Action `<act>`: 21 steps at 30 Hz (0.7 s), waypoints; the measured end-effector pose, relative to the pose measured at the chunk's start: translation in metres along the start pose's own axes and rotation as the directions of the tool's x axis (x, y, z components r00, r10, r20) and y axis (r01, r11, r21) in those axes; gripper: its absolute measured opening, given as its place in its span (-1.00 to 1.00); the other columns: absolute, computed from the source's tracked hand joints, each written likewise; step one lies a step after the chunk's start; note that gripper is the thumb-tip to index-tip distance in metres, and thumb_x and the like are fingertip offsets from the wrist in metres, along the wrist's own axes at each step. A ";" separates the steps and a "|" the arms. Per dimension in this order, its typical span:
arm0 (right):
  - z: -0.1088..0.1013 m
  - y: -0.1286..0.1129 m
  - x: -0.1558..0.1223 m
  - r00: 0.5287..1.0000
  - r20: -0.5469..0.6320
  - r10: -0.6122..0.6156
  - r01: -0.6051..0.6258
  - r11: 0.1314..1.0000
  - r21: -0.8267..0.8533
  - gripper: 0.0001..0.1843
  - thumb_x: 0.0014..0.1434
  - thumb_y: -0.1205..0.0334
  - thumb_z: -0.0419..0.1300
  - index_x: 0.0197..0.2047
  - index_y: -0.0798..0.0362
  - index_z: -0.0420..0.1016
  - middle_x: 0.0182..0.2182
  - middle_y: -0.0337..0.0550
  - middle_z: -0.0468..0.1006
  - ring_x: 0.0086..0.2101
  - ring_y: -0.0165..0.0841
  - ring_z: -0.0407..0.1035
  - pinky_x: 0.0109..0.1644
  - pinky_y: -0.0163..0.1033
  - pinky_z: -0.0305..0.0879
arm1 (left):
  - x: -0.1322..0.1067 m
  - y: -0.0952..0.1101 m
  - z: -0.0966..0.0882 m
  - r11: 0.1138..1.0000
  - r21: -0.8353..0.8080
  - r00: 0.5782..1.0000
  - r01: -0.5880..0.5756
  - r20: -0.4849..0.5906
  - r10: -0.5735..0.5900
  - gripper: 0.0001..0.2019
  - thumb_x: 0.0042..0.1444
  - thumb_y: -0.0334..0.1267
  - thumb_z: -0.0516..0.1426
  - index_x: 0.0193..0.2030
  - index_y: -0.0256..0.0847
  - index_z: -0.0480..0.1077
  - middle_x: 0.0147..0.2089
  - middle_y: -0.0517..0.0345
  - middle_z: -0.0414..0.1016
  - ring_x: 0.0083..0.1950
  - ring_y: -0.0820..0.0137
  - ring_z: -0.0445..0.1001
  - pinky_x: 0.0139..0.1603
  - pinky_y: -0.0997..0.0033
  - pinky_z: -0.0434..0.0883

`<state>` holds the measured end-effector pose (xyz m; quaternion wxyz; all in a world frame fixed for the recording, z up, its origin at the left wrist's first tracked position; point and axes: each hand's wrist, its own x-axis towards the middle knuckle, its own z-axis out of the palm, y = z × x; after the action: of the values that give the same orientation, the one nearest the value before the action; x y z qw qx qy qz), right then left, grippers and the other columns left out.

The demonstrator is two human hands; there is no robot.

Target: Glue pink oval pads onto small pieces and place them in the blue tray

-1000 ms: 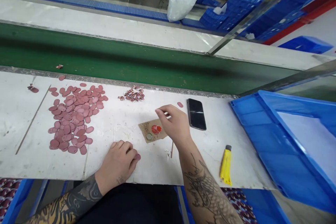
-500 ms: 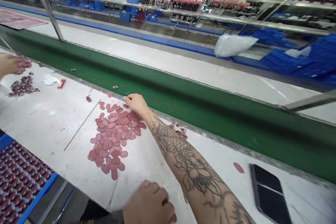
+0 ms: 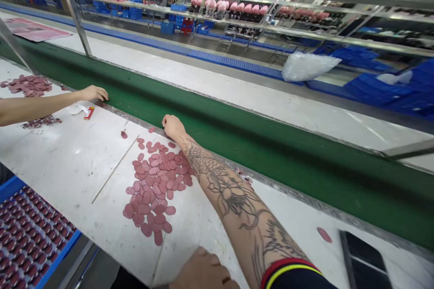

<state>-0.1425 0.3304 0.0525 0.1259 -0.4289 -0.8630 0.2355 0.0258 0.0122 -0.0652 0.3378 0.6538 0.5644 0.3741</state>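
Observation:
My right hand (image 3: 172, 126) stretches far forward to the back edge of the white table (image 3: 77, 167), just past a spread pile of pink oval pieces (image 3: 156, 185). Its fingers are curled in a pinch at the metal rim; what they hold is hidden. My tattooed forearm crosses over the right side of the pile. My left hand (image 3: 203, 273) rests at the table's near edge with its fingers curled under, partly cut off by the frame.
A green conveyor belt (image 3: 271, 153) runs behind the table. A co-worker's hand (image 3: 93, 94) reaches to the belt edge at left, near a small red item (image 3: 89, 113). A black phone (image 3: 366, 262) and one pink oval (image 3: 324, 235) lie at right. A blue tray (image 3: 30, 244) of pieces sits below left.
My right hand left the cardboard scrap, swung left over the pink pile and now reaches its far edge. My view turned left. A co-worker's arm has reached in to the belt.

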 end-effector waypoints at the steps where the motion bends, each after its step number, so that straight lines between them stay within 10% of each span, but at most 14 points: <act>1: -0.011 0.004 -0.015 1.000 -0.003 -0.010 0.010 1.000 0.017 -0.85 0.33 0.31 0.14 -0.09 0.14 0.50 -0.09 0.00 0.55 -0.10 -0.29 0.42 0.04 -0.15 0.33 | -0.002 0.004 -0.005 0.998 -0.046 0.997 -0.043 0.069 0.046 -0.84 -0.19 -0.11 0.29 -0.62 0.01 0.39 -0.57 0.12 0.45 -0.43 0.26 0.48 -0.39 0.09 0.23; 8: -0.090 0.048 -0.243 0.985 -0.158 0.065 0.037 0.820 0.571 -0.77 0.22 0.20 0.22 -0.04 0.02 0.53 -0.30 -0.22 0.54 -0.34 -0.38 0.44 -0.20 -0.20 0.41 | 0.003 0.029 -0.057 0.823 -0.526 0.976 0.215 0.139 -0.167 -0.82 0.11 -0.15 0.14 -0.17 -0.06 0.51 -0.22 -0.08 0.58 -0.22 0.16 0.51 -0.19 0.03 0.39; 13: -0.059 0.055 -0.416 0.929 -0.133 0.344 -0.010 0.385 0.923 -0.82 0.19 0.16 0.34 -0.13 -0.03 0.56 -0.39 -0.25 0.52 -0.44 -0.41 0.45 -0.33 -0.24 0.46 | 0.005 0.048 -0.061 0.700 -0.617 0.933 0.359 0.214 -0.290 -0.76 0.18 -0.07 0.19 -0.17 -0.20 0.43 -0.26 0.04 0.56 -0.29 0.32 0.52 -0.23 0.28 0.44; 17: -0.023 0.047 -0.475 0.925 -0.088 0.370 0.023 0.178 0.984 -0.75 0.17 0.20 0.38 -0.05 -0.12 0.58 -0.36 -0.23 0.55 -0.38 -0.42 0.47 -0.27 -0.28 0.48 | -0.012 0.074 -0.049 0.545 -0.688 0.878 0.478 0.368 -0.306 -0.76 0.09 -0.11 0.31 -0.25 -0.23 0.47 -0.33 0.10 0.56 -0.35 0.40 0.48 -0.33 0.42 0.39; 21: -0.021 0.046 -0.493 0.924 -0.106 0.367 0.047 0.166 0.985 -0.76 0.17 0.22 0.37 -0.07 -0.15 0.62 -0.29 -0.24 0.54 -0.32 -0.41 0.50 -0.20 -0.26 0.49 | -0.027 0.082 -0.041 0.561 -0.633 0.844 0.533 0.451 -0.292 -0.74 0.10 -0.10 0.32 -0.20 -0.24 0.52 -0.32 0.08 0.58 -0.31 0.37 0.51 -0.24 0.39 0.45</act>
<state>0.1933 -0.0334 0.0394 0.4820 -0.3708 -0.4273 0.6691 0.0280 -0.0252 0.0230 0.7309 0.3548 0.4450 0.3765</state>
